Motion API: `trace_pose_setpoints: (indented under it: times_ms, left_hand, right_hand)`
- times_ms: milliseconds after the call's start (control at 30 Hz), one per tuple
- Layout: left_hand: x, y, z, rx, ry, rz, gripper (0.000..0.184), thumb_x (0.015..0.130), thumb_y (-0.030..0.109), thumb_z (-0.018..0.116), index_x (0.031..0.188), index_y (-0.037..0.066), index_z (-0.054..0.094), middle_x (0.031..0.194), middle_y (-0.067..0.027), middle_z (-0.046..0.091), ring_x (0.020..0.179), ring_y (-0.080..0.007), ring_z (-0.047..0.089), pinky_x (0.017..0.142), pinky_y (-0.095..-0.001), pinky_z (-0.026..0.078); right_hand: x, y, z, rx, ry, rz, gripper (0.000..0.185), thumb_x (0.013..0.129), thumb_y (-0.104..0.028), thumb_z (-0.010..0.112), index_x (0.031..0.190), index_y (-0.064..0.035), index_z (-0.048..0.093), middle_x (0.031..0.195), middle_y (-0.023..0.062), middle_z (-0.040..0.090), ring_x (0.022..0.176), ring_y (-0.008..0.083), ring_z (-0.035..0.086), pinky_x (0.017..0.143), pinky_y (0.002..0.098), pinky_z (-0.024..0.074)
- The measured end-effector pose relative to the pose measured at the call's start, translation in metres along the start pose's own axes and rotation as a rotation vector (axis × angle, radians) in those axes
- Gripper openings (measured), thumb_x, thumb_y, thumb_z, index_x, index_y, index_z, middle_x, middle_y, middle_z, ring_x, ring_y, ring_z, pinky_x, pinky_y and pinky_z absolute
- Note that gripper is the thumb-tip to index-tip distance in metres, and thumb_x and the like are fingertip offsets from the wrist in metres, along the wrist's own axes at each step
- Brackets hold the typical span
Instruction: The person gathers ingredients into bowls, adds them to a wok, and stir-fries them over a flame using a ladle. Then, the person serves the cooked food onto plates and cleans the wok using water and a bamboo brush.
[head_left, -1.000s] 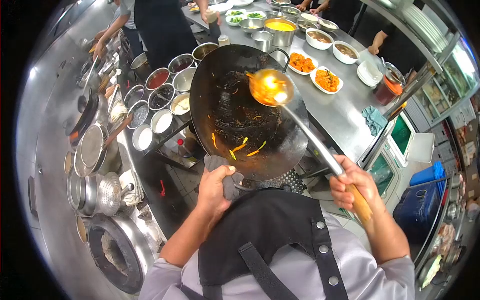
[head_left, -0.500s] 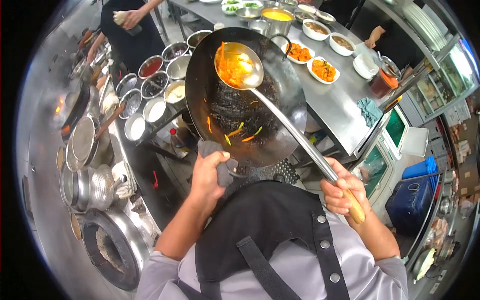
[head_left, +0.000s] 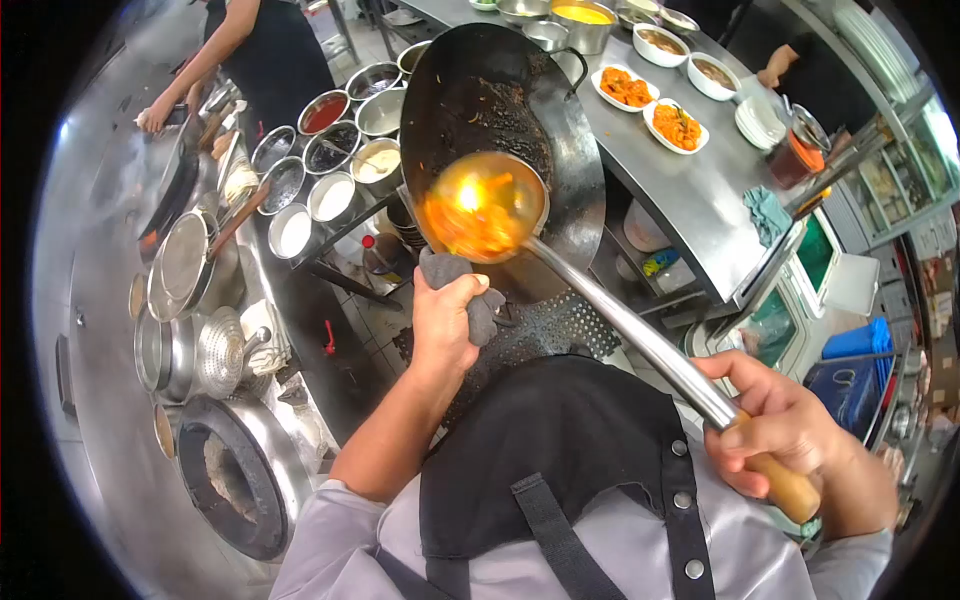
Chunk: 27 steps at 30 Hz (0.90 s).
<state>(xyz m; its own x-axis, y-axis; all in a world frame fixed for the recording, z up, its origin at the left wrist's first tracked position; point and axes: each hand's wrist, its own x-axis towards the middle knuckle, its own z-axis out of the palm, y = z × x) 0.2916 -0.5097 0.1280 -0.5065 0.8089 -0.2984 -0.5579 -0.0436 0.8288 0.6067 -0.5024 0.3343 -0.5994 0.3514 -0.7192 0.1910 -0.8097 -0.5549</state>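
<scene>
My left hand is closed round a dark grey cloth at the near rim of a large black wok. The wok is tilted, and dark residue covers its inside. In my right hand is the wooden handle of a long metal ladle. The ladle's bowl is over the near left part of the wok and holds orange food in shiny liquid, blurred by motion. My left hand's fingertips are partly hidden by the cloth.
Two white dishes of orange food stand on the steel table. Sauce containers are left of the wok. Strainers and a burner lie farther left. A co-worker stands at the upper left.
The ladle has swung down and towards me, after moving left over the wok. The wok tilts more steeply. The co-worker's hand with a bottle has moved left over the stove.
</scene>
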Motion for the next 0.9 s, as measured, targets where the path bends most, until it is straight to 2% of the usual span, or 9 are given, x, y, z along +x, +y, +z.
trace_pose_setpoints:
  times_ms: [100,167,300,433,500,633,767,833,900]
  left_hand:
    - [-0.003,-0.001,-0.003,-0.012,0.02,0.013,0.04,0.08,-0.006,0.061,0.116,0.007,0.05,0.093,-0.0065,0.059,0.072,-0.0202,0.064,0.06,-0.0356,0.057]
    - [-0.001,0.002,-0.01,-0.038,0.027,0.003,0.039,0.078,-0.007,0.064,0.111,0.006,0.047,0.095,-0.008,0.056,0.074,-0.0205,0.063,0.06,-0.036,0.057]
    - [-0.014,0.004,-0.001,-0.123,0.065,-0.105,0.031,0.081,-0.006,0.06,0.107,0.007,0.048,0.087,-0.0074,0.057,0.065,-0.0216,0.063,0.057,-0.0363,0.055]
    - [-0.029,0.001,0.018,-0.174,0.083,-0.156,0.031,0.082,-0.006,0.06,0.108,0.006,0.048,0.09,-0.0086,0.058,0.067,-0.0219,0.064,0.059,-0.0355,0.056]
    - [-0.038,-0.001,0.035,-0.163,0.107,-0.074,0.035,0.082,-0.006,0.06,0.113,0.005,0.049,0.094,-0.0093,0.059,0.074,-0.0225,0.066,0.062,-0.0364,0.058]
    - [-0.042,-0.021,0.061,-0.071,0.102,0.028,0.04,0.081,-0.006,0.062,0.117,0.004,0.049,0.096,-0.0094,0.06,0.08,-0.0226,0.066,0.065,-0.0371,0.059]
    - [-0.044,-0.043,0.106,0.048,0.188,0.202,0.027,0.079,-0.004,0.065,0.102,0.005,0.052,0.087,-0.0074,0.06,0.066,-0.0223,0.065,0.057,-0.037,0.057]
    - [-0.047,-0.043,0.118,0.106,0.197,0.138,0.027,0.08,-0.001,0.066,0.103,0.005,0.053,0.088,-0.0077,0.061,0.068,-0.0231,0.065,0.057,-0.0369,0.057]
    - [-0.05,-0.043,0.122,0.016,0.207,0.031,0.028,0.081,0.002,0.066,0.106,0.005,0.054,0.089,-0.0082,0.062,0.068,-0.0241,0.065,0.056,-0.0362,0.057]
  right_hand:
    - [0.018,0.023,-0.052,0.514,-0.28,-0.146,0.073,0.084,0.001,0.062,0.152,-0.0092,0.036,0.07,0.0165,0.051,0.043,0.0209,0.05,0.039,0.0317,0.0394]
    - [0.055,0.05,-0.112,0.509,-0.514,-0.215,0.07,0.09,0.0,0.059,0.154,-0.0108,0.032,0.07,0.0162,0.049,0.042,0.0199,0.047,0.039,0.0344,0.0411]
    - [0.071,0.056,-0.141,0.546,-0.488,-0.151,0.07,0.089,-0.002,0.06,0.153,-0.0111,0.034,0.07,0.015,0.049,0.042,0.0186,0.047,0.038,0.032,0.0387]
    - [0.043,0.011,-0.144,0.365,-0.239,-0.109,0.069,0.085,-0.001,0.062,0.15,-0.0087,0.038,0.069,0.0132,0.052,0.042,0.0169,0.048,0.038,0.0303,0.0389]
    - [0.027,-0.012,-0.14,-0.26,0.05,-0.024,0.069,0.086,0.001,0.059,0.15,-0.0086,0.035,0.072,0.009,0.056,0.046,0.0167,0.053,0.042,0.0299,0.0438]
    - [0.0,-0.041,-0.124,-0.472,0.042,0.069,0.065,0.088,0.001,0.06,0.148,-0.0043,0.034,0.073,0.0076,0.057,0.049,0.0172,0.057,0.046,0.0299,0.0471]
    - [-0.007,-0.044,-0.145,0.054,-0.295,-0.02,0.067,0.091,0.0,0.058,0.152,-0.0093,0.033,0.075,0.0122,0.053,0.046,0.018,0.05,0.043,0.0309,0.0444]
    - [0.005,-0.036,-0.183,0.413,-0.611,-0.068,0.061,0.093,-0.006,0.059,0.149,-0.0095,0.036,0.076,0.0104,0.051,0.047,0.0164,0.049,0.041,0.0301,0.0423]
    - [0.007,-0.029,-0.216,0.482,-0.667,-0.129,0.064,0.093,-0.004,0.056,0.153,-0.0133,0.034,0.077,0.012,0.049,0.046,0.0164,0.046,0.041,0.03,0.0419]
